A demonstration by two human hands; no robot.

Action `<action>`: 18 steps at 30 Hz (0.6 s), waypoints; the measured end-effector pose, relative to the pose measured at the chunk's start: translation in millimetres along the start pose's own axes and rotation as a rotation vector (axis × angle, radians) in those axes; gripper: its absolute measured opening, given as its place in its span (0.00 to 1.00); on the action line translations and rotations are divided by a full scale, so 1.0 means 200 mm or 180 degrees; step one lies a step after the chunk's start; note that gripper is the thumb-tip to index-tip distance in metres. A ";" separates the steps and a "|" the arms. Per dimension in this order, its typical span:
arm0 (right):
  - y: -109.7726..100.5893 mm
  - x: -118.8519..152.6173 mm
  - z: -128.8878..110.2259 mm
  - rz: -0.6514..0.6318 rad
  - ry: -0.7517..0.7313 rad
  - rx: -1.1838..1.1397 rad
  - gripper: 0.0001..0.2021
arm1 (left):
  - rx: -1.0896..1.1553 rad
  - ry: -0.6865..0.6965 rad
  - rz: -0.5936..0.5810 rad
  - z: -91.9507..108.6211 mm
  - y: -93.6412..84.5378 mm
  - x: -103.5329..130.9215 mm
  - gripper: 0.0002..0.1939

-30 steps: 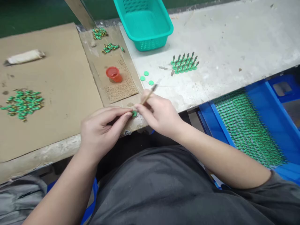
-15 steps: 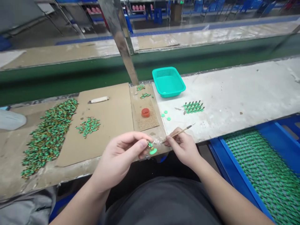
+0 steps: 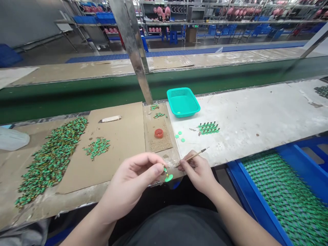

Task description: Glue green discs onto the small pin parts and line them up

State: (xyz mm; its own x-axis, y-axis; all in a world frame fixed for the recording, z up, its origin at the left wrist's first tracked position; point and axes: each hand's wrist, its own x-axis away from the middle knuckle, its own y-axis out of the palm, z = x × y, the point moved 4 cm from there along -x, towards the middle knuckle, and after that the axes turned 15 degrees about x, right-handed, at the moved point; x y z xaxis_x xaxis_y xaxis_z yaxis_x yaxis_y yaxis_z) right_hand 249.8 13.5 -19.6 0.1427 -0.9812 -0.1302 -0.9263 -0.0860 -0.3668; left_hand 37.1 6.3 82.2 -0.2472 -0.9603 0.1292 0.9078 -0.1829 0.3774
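Note:
Between thumb and fingers, my left hand (image 3: 139, 184) pinches a small green-and-gold figurine (image 3: 165, 169) with a round green base (image 3: 168, 178) at its lower end. My right hand (image 3: 198, 171) grips a thin paintbrush (image 3: 196, 154), its fine dark tip pointing up and to the right. The brush's other end is near the figurine but apart from it. Beyond both hands sits a small red cap (image 3: 159, 133) on a textured board (image 3: 161, 145). Several loose green discs (image 3: 179, 133) lie on the white surface beside rows of figurines standing on bases (image 3: 208, 127).
A teal basket (image 3: 183, 102) stands behind the discs. At left, a large heap of figurines (image 3: 53, 157), a smaller pile (image 3: 97, 147) and a wrapped-handle knife (image 3: 110, 119) lie on the table and cardboard. A blue crate (image 3: 258, 201) full of green pieces is at lower right. A metal post (image 3: 138, 68) rises behind.
The view has tilted up, so the table appears lower. The figurine's base now hangs slightly farther from my left fingertips. Both hands keep their holds.

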 end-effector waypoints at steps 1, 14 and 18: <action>0.00 0.00 0.00 0.0000 -0.0001 -0.0010 0.18 | -0.0050 0.0012 -0.0003 0.00 0.00 0.00 0.19; -0.02 0.04 -0.01 0.0083 -0.0125 0.0149 0.15 | -0.1525 0.0382 0.0331 -0.02 -0.03 -0.10 0.21; -0.13 0.16 -0.01 0.0318 -0.0104 0.0338 0.14 | -0.2085 0.0520 0.0226 -0.10 0.02 -0.29 0.21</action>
State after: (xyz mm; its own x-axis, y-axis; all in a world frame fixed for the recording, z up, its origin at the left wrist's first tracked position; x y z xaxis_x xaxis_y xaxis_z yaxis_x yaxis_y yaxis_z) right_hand 277.0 -15.7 -12.2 0.0644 -0.9777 -0.2001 -0.8947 0.0323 -0.4456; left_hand 62.2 58.1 58.7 -0.1716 -0.9848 -0.0263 0.9506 -0.1585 -0.2670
